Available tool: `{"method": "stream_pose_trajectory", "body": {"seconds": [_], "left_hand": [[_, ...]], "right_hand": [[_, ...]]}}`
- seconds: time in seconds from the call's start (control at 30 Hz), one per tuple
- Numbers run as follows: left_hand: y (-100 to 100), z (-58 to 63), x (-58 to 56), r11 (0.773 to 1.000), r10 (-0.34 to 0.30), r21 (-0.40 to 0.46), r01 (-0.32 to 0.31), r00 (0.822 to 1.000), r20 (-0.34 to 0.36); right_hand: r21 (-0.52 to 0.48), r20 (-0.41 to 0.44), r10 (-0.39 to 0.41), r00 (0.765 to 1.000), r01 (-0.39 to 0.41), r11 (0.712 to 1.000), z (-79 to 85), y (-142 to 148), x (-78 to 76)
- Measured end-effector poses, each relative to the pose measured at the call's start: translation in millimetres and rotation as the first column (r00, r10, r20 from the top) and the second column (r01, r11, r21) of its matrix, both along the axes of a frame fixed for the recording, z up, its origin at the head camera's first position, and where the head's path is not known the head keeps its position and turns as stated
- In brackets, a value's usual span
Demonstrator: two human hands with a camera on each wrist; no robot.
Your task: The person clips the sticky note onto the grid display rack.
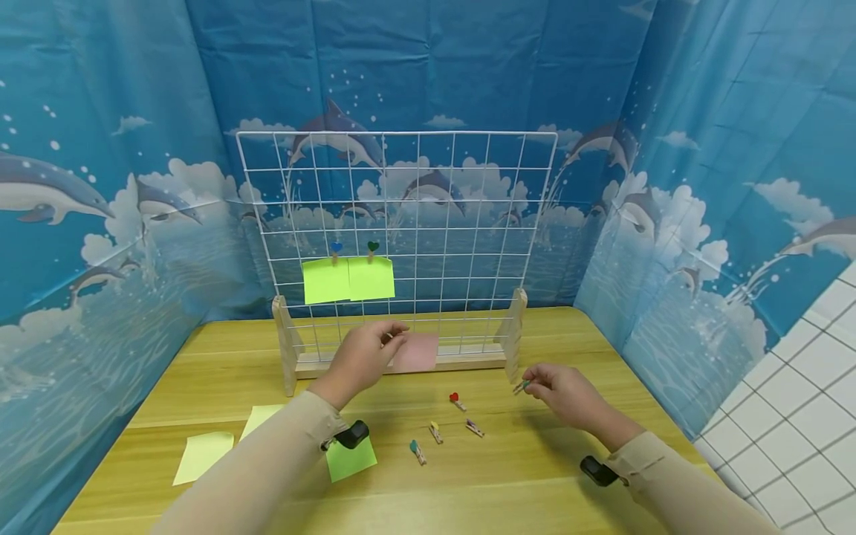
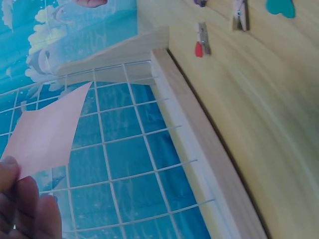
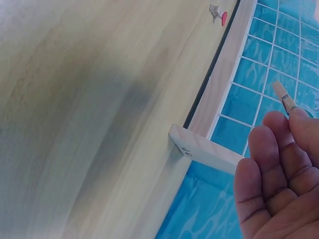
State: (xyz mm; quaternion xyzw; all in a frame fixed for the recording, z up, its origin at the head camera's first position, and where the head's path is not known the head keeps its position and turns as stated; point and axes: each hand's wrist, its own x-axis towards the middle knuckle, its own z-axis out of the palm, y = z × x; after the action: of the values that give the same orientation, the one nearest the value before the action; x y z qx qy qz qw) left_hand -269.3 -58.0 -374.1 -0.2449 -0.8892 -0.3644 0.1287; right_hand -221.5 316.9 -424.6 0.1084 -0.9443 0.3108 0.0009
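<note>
My left hand (image 1: 366, 355) pinches a pink sticky note (image 1: 417, 352) by its edge, in front of the lower part of a white wire grid (image 1: 468, 256). In the left wrist view the pink note (image 2: 50, 134) stands up from between thumb and fingers. Over at the right, my right hand (image 1: 565, 394) holds a small wooden clothespin (image 1: 521, 387) between thumb and fingertips; its jaw end (image 3: 280, 90) sticks out in the right wrist view. Two yellow-green notes (image 1: 326, 281) hang on the grid under a blue heart clothespin (image 1: 336, 248) and a dark green heart clothespin (image 1: 372, 247).
Several heart clothespins lie on the table, among them a red one (image 1: 457, 401), a purple one (image 1: 474, 427) and a teal one (image 1: 417, 452). A green note (image 1: 351, 459) and pale yellow notes (image 1: 203, 456) lie at the left. Wooden feet (image 1: 513, 334) support the grid.
</note>
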Motion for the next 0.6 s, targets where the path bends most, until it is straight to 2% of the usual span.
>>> {"method": "stream_pose_trajectory", "body": {"seconds": [0.4, 0.6], "left_hand": [[1.6, 23.7, 0.6, 1.000, -0.027, 0.000, 0.027, 0.995, -0.098], [1.0, 32.7, -4.4, 1.000, -0.025, 0.003, 0.025, 0.995, -0.099]], "right_hand": [[-0.011, -0.052, -0.015, 0.999, 0.015, 1.000, 9.7, 1.0, 0.8], [-0.015, -0.075, -0.020, 0.997, 0.019, 1.000, 15.0, -0.3, 0.2]]}}
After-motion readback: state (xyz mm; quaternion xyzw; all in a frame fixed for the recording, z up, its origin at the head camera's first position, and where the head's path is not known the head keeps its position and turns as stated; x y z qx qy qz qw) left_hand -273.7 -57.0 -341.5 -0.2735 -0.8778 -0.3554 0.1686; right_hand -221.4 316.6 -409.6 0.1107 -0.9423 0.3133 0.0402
